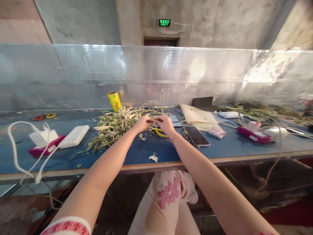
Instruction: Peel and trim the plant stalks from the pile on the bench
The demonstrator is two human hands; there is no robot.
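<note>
Over the blue tabletop (139, 155), my left hand (144, 123) and my right hand (165, 123) meet with fingertips pinched together. Whatever sits between them is too small and too hidden to name. A heap of dried, greenish plant stalks and leaves (110, 125) lies beside and behind my left hand. Under my right hand are yellow loop handles (160, 132), probably scissors, partly covered by the hand. Just right of my right wrist lies a dark-screened phone (197, 135). A small pale scrap (154, 158) rests near the table's front edge.
A tilted yellow tube (114, 101) stands behind the heap, against a perforated metal screen (156, 75). Left are a white power bank (74, 136), a magenta power strip (46, 147) and loose white cables. Right lie cardboard sheets (198, 114), another magenta strip (254, 135) and more plants (259, 111).
</note>
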